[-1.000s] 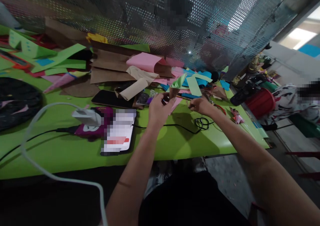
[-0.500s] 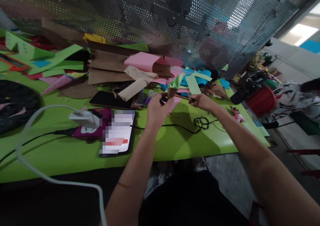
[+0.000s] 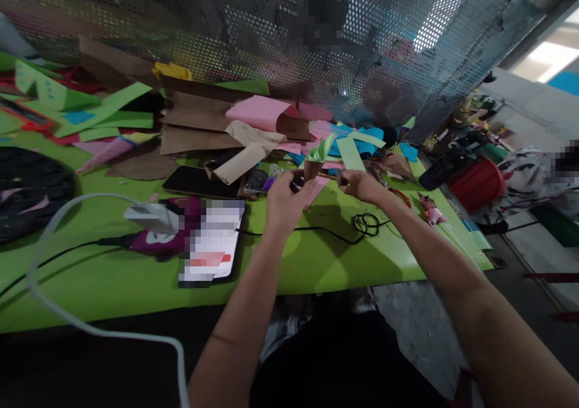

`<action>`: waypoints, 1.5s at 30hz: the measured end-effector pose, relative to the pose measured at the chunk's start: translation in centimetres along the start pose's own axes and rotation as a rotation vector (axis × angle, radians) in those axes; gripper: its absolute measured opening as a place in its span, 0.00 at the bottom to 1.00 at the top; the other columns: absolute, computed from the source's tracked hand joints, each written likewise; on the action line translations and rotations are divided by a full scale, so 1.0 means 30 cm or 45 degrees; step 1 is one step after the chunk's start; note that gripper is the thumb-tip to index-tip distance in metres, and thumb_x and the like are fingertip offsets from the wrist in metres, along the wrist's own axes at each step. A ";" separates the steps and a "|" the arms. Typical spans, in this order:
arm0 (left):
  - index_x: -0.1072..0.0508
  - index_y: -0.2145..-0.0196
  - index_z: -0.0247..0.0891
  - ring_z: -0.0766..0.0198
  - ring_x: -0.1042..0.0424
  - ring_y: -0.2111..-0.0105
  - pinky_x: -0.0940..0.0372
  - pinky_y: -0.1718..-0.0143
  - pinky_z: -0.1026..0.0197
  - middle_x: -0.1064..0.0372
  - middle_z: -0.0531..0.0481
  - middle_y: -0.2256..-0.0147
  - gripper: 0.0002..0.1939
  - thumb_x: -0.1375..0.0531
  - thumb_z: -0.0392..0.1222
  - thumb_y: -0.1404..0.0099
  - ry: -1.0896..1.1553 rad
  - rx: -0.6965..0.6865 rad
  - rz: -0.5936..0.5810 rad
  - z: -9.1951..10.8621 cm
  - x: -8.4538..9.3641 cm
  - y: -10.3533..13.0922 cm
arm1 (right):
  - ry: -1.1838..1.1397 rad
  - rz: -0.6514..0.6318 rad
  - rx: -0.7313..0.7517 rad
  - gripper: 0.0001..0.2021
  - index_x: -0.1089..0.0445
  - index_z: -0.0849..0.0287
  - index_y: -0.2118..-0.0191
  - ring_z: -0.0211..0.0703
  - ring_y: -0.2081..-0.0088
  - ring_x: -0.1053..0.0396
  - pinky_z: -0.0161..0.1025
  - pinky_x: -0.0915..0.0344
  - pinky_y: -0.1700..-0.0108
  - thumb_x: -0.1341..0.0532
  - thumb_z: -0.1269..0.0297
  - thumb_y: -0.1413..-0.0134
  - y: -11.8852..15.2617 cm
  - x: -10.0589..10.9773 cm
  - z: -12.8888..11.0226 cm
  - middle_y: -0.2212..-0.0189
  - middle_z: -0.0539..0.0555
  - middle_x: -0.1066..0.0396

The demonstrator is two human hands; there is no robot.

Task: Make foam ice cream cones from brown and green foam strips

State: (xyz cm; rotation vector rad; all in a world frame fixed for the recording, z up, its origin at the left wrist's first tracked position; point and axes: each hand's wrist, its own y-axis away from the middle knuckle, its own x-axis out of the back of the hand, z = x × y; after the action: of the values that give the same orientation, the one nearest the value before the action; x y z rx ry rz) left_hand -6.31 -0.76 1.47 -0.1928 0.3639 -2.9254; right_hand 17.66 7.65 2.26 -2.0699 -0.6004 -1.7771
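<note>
My left hand (image 3: 289, 198) is closed round a small brown paper cone (image 3: 311, 168). Light green pleated paper (image 3: 322, 149) sticks up out of the cone's top. To the right, my right hand (image 3: 362, 186) has its fingers pinched together, a short way from the cone. Whatever those fingers hold is too small to make out. A pale green paper strip (image 3: 349, 153) shows just behind the right hand. Beneath and between the hands lies a piece of pink paper (image 3: 318, 191).
A black phone (image 3: 201, 181), a lit phone (image 3: 215, 239) and a purple power adapter (image 3: 163, 233) with cables lie on the left. Coloured paper and a beige roll (image 3: 239, 162) pile up along the perforated metal panel (image 3: 253, 22). A black cable (image 3: 335, 232) crosses the table.
My right hand has lowered slightly, its index finger now less stretched toward the cone. The left hand keeps the cone in about the same place; its green top looks more spread in pleats.
</note>
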 end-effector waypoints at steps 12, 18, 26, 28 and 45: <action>0.21 0.58 0.36 0.65 0.30 0.68 0.36 0.64 0.61 0.26 0.47 0.65 0.20 0.34 0.55 0.40 0.098 0.035 -0.037 0.010 0.005 0.008 | 0.182 -0.074 -0.022 0.08 0.27 0.65 0.56 0.49 0.58 0.29 0.39 0.39 0.57 0.42 0.69 0.36 -0.109 -0.025 -0.085 0.57 0.64 0.23; 0.21 0.57 0.36 0.65 0.30 0.68 0.35 0.63 0.60 0.25 0.46 0.63 0.19 0.34 0.53 0.38 0.072 -0.025 -0.044 0.022 0.009 0.014 | 0.225 -0.159 -0.054 0.05 0.27 0.61 0.58 0.46 0.61 0.29 0.37 0.40 0.60 0.39 0.70 0.38 -0.056 0.027 -0.078 0.60 0.58 0.23; 0.21 0.58 0.37 0.65 0.31 0.69 0.36 0.65 0.62 0.26 0.48 0.65 0.18 0.34 0.53 0.39 0.124 0.005 -0.052 0.011 0.005 0.011 | 0.249 -0.187 -0.071 0.05 0.26 0.64 0.59 0.47 0.61 0.30 0.39 0.41 0.60 0.39 0.73 0.39 -0.044 0.001 -0.125 0.59 0.63 0.23; 0.21 0.59 0.37 0.65 0.31 0.69 0.36 0.66 0.62 0.27 0.48 0.66 0.17 0.34 0.53 0.39 0.124 0.008 -0.048 0.007 0.004 0.010 | 0.221 -0.196 -0.048 0.03 0.26 0.62 0.62 0.46 0.63 0.30 0.38 0.41 0.61 0.38 0.72 0.40 -0.032 0.013 -0.128 0.61 0.60 0.23; 0.21 0.60 0.36 0.66 0.32 0.70 0.37 0.65 0.62 0.25 0.48 0.64 0.12 0.36 0.46 0.37 0.032 -0.031 0.002 0.021 0.004 0.013 | 0.182 -0.164 0.075 0.07 0.26 0.61 0.61 0.45 0.64 0.31 0.38 0.46 0.63 0.43 0.70 0.37 0.061 -0.021 -0.247 0.62 0.61 0.23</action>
State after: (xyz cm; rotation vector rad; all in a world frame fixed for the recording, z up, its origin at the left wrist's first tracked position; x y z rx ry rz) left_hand -6.25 -1.29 1.99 -0.1594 0.4030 -2.9258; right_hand 12.31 2.21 2.81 -1.8846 -0.7494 -1.9349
